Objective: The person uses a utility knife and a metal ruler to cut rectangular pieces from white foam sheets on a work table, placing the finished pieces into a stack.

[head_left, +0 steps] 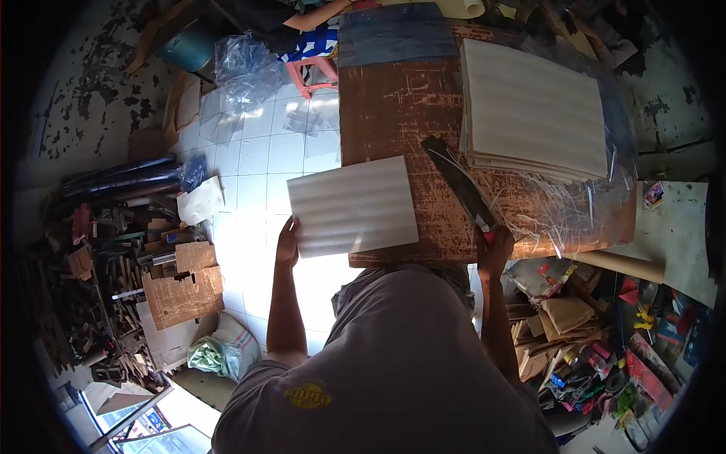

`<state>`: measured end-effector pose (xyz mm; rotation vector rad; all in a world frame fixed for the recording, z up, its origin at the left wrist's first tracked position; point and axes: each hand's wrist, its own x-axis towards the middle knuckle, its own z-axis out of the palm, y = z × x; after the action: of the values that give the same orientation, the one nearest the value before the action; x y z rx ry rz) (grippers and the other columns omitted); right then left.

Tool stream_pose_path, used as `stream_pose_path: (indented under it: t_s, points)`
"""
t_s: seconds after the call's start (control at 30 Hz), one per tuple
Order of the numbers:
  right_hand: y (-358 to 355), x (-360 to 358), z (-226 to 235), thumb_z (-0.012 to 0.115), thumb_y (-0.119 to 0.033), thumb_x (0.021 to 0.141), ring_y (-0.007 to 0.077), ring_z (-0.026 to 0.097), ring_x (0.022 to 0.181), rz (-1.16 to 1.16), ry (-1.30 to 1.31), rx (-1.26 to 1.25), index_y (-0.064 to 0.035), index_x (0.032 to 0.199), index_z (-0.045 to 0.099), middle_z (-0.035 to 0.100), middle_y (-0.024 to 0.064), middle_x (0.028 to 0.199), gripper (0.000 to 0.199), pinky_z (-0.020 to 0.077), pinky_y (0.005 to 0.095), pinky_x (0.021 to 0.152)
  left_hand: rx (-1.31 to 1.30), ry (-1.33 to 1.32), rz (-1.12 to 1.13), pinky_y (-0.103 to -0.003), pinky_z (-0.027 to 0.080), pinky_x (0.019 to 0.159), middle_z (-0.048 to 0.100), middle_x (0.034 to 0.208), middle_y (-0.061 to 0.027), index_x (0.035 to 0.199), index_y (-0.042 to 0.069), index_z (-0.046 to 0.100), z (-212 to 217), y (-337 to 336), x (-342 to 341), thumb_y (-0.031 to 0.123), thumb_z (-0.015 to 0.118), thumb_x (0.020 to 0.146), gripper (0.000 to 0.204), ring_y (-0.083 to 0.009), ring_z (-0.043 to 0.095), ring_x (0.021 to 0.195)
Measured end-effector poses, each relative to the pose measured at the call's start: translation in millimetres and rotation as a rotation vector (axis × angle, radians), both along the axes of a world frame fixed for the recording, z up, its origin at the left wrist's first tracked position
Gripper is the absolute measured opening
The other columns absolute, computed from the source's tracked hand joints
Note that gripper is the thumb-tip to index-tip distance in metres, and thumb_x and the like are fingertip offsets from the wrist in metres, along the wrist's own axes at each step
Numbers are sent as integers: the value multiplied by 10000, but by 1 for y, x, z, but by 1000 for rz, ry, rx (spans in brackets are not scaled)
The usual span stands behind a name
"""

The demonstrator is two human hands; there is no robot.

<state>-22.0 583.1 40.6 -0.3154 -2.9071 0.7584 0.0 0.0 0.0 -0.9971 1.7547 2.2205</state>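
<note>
A pale, rectangular sheet with faint ripples [354,206] lies partly over the front left of the brown table and juts past its edge. My left hand [287,240] grips the sheet by its left edge, thumb on top. At the table's front edge, my right hand [495,248] is closed around a small red-handled tool [489,237], whose working end I cannot make out. A long dark flat bar [458,180] slants across the table and reaches my right hand. Beyond it rests a stack of similar pale sheets [533,106].
Thin offcut strips [522,200] litter the scratched brown table [393,106]. Across the table is another person's arm [321,15], near a red stool [310,76]. Scrap board [181,291] is heaped at left, and folded brown paper [563,316] at right. Clear plastic [246,68] lies on the tiles.
</note>
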Motion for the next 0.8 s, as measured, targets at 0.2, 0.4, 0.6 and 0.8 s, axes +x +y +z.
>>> stream_pose_path:
  t_s: [0.2,0.4,0.6,0.8]
  points:
    - [1,-14,12,827,-220,846,440,538,1072,83,91,-55,-33,1131,576,564,201,1116,424,419,550,925,-5,78,-73,-415,325,1225,544,1531,-145,1544,-18,452,-11,-8,-3,302,435,1137,518,-266,485,1434]
    - [4,-21,22,835,-301,867,435,537,1066,107,15,-46,-21,1152,547,552,189,1132,493,455,554,950,51,45,-20,-389,342,1212,590,1474,-135,1509,-34,494,8,-1,-4,323,517,1114,533,-229,516,1391]
    - [7,-10,27,819,-307,856,458,649,1012,96,-160,-59,-77,1164,533,590,186,1096,479,537,550,804,107,225,-94,-409,468,1131,573,1486,-195,1565,-61,408,74,9,-18,345,539,1100,631,-281,572,1353]
    - [-4,-7,45,934,-403,710,428,683,933,24,-350,-74,-83,1095,565,661,158,968,621,534,521,794,90,349,-201,-397,479,1124,586,1471,-210,1572,-79,395,126,21,-27,206,542,1071,594,-282,580,1358]
